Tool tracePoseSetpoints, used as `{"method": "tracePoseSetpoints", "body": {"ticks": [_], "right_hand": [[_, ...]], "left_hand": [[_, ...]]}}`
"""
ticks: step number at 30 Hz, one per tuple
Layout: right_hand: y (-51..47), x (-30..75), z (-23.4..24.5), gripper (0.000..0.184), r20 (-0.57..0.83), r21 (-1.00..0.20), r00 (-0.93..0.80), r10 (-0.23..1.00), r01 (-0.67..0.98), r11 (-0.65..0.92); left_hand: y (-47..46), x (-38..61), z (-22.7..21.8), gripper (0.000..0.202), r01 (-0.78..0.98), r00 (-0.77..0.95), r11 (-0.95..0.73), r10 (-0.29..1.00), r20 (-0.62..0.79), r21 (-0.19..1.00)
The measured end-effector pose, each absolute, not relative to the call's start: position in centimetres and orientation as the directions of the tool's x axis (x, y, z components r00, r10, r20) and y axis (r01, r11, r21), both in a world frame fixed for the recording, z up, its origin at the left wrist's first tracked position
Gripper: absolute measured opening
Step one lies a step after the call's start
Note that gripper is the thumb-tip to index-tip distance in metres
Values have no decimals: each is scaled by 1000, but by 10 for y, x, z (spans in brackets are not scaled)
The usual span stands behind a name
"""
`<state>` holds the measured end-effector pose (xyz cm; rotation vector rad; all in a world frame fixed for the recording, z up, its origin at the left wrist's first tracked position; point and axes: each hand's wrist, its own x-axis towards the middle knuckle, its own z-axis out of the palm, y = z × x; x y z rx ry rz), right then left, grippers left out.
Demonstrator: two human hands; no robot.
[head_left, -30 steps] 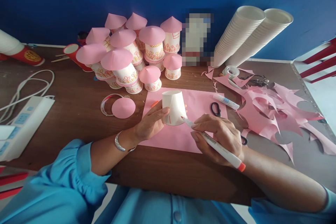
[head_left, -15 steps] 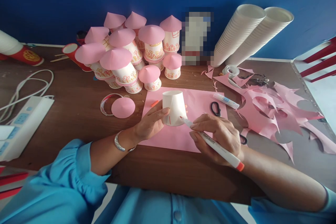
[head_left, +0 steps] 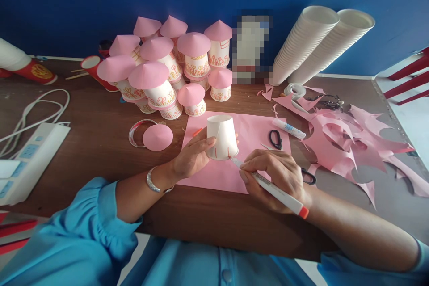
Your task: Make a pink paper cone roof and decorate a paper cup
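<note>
A white paper cup (head_left: 221, 136), upside down with its rim low, is held over a pink paper sheet (head_left: 201, 174). My left hand (head_left: 194, 154) grips it from the left, thumb on the near side and fingertips showing at its right edge. Two short orange-red strokes stand near the rim. My right hand (head_left: 276, 178) is closed round a white marker (head_left: 278, 194) with an orange-red end. Its tip touches the cup at the foot of the right stroke. Scissors (head_left: 275, 140) with black handles lie partly under my right hand.
Several cup houses with pink cone roofs (head_left: 149, 75) stand at the back left. Two tall stacks of paper cups (head_left: 306, 40) lean on the blue wall. Pink scraps (head_left: 335, 143) and a glue stick (head_left: 288, 128) lie right; a power strip (head_left: 35, 161) lies left.
The marker tip has moved down along the cup to its rim, leaving a second orange-red stroke right of the first. My left hand and the cup have hardly moved.
</note>
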<state>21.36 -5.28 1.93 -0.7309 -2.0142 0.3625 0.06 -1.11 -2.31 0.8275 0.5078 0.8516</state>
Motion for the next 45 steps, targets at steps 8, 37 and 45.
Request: {"method": "tracePoseSetpoints", "body": {"ticks": [8,37,45], "right_hand": [[-55,207,24,20,639,-524,-445,627,344,779],[-51,216,28,24,700,-473,-400,591,360,804],[-51,215,25,22,674,-499,-408,616,362,787]], "left_hand": [[-12,-1,-25,55,-373,584,357,807,-82,856],[-10,-1,-20,51,-461,575,450,808,-128,765],[-10,-1,-23,50,-445,585,443,802,-122,779]]}}
